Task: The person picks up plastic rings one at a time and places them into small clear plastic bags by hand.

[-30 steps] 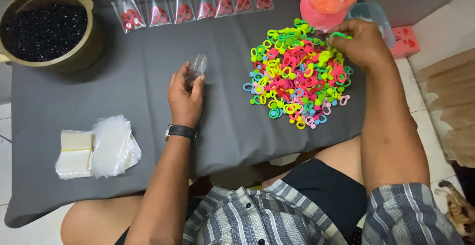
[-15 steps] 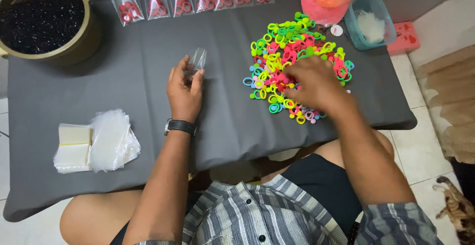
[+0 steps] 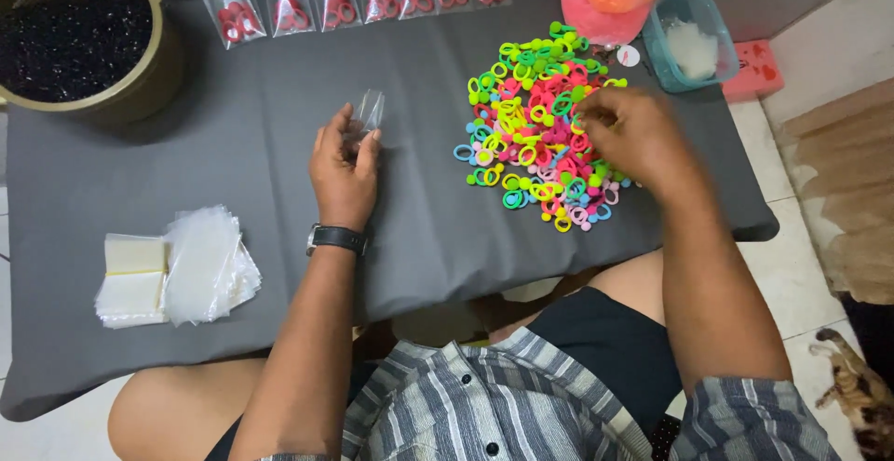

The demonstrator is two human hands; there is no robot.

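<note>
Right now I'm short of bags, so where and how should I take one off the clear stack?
Pinch the right edge of the top sheet of the clear stack, coming from the right: the bags there lie fanned with loose edges offset. The left end sits by the white pads. The left hand is nearest but holds a bag.

neon rings (image 3: 535, 140), grey cloth (image 3: 233, 126), striped shirt (image 3: 503, 405)

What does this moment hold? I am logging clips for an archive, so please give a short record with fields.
Surface: grey cloth-covered table
Left hand: holds a small clear bag upright between its fingers
Right hand: rests on the pile of coloured rings
Back row: filled bags with red rings
Near left: stack of empty clear bags
Far left: pot of dark beads
Far right: blue tub
</note>
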